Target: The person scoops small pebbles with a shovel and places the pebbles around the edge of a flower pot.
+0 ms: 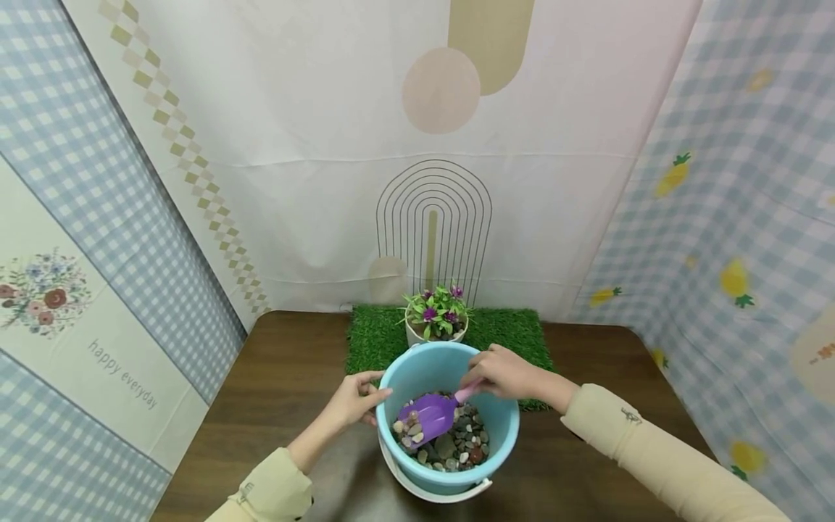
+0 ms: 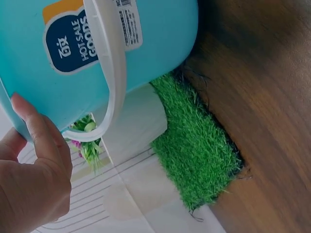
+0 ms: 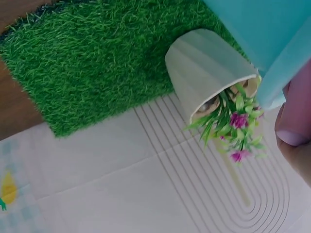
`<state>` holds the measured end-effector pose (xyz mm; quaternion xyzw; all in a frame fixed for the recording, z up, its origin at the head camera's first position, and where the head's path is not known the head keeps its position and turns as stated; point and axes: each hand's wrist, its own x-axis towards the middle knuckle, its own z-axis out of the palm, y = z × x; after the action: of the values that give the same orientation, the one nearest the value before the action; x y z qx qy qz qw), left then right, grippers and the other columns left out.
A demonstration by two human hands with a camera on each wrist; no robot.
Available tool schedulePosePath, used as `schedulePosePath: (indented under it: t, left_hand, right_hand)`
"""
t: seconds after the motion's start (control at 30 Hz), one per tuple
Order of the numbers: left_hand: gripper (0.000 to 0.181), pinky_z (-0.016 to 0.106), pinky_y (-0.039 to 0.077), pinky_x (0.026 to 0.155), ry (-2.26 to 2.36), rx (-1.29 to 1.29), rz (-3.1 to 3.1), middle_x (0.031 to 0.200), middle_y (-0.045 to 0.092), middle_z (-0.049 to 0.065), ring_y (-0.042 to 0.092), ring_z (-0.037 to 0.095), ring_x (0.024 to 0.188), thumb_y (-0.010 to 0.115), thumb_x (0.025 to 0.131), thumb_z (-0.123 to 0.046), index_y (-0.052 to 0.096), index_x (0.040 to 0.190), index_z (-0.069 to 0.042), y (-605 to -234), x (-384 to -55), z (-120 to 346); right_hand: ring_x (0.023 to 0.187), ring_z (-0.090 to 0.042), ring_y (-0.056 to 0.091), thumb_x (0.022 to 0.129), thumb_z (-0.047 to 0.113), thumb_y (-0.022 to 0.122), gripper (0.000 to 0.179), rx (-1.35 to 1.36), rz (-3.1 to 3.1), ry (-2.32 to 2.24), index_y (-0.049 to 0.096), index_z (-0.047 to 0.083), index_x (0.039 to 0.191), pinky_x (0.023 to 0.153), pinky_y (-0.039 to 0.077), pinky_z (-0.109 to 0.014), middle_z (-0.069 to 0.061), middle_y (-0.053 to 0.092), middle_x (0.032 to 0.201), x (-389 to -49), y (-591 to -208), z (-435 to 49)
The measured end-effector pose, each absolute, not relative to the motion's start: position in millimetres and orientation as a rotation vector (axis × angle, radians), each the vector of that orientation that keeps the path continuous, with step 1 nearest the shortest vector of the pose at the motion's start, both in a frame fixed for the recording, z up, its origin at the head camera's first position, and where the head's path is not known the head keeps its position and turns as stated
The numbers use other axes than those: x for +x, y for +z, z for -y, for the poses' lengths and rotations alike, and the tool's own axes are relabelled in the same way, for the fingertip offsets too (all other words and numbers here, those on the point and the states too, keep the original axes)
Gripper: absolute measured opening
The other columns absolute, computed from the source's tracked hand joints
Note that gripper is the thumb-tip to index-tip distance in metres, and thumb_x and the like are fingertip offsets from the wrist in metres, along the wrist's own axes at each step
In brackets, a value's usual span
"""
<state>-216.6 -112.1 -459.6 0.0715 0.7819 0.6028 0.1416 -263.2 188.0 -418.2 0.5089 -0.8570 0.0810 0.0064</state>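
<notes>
Head view: blue bucket (image 1: 427, 366) on the wooden bench (image 1: 287, 377), stones (image 1: 464, 441) in its bottom; purple shovel (image 1: 438, 417) slanting down inside, some stones at its blade, right hand's (image 1: 505, 371) fingers clamped round the pink handle (image 1: 467, 392). Left hand (image 1: 355, 400) at the bucket's left side, thumb and fingers pinching the rim. Just beyond, by the wall cloth (image 1: 313, 217), a potted plant (image 3: 209, 68) on a green grass mat (image 1: 372, 344); white bail (image 2: 114, 63) hanging against the bucket's outside.

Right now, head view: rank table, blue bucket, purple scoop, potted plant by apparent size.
Largest to smallest:
1. Table
2. Blue bucket
3. Purple scoop, potted plant: too alike to rank
</notes>
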Motion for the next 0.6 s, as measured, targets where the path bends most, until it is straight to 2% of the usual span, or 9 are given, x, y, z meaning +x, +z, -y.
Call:
schedulePosePath:
  t: [0.13, 0.37, 0.6]
  left_hand:
    - [0.05, 0.034, 0.061, 0.052, 1.727, 0.177, -2.255, 0.086, 0.065, 0.023, 0.063, 0.011, 0.053, 0.061, 0.092, -0.012, 0.044, 0.133, 0.012, -456, -216, 112]
    - [0.048, 0.038, 0.062, 0.057, 1.702, 0.111, -2.257, 0.091, 0.065, 0.022, 0.064, 0.012, 0.058, 0.062, 0.092, -0.013, 0.047, 0.132, 0.01, -452, -217, 111]
    - [0.048, 0.035, 0.063, 0.061, 1.694, 0.063, -2.226, 0.089, 0.066, 0.019, 0.064, 0.011, 0.062, 0.064, 0.09, -0.012, 0.048, 0.129, 0.011, -451, -221, 113]
  right_hand:
    - [0.078, -0.004, 0.06, 0.083, 0.02, 0.071, 0.016, 1.562, 2.693, 0.281, 0.075, 0.025, 0.098, 0.065, 0.03, -0.016, 0.01, 0.069, 0.087, -265, -416, -193]
    - [0.082, -0.006, 0.062, 0.083, 0.019, 0.071, 0.017, 1.536, 2.698, 0.302, 0.075, 0.024, 0.099, 0.066, 0.035, -0.018, 0.009, 0.07, 0.091, -268, -414, -199]
    - [0.077, -0.005, 0.059, 0.082, 0.019, 0.072, 0.018, 1.496, 2.71, 0.312, 0.075, 0.025, 0.099, 0.067, 0.033, -0.019, 0.009, 0.069, 0.088, -270, -405, -203]
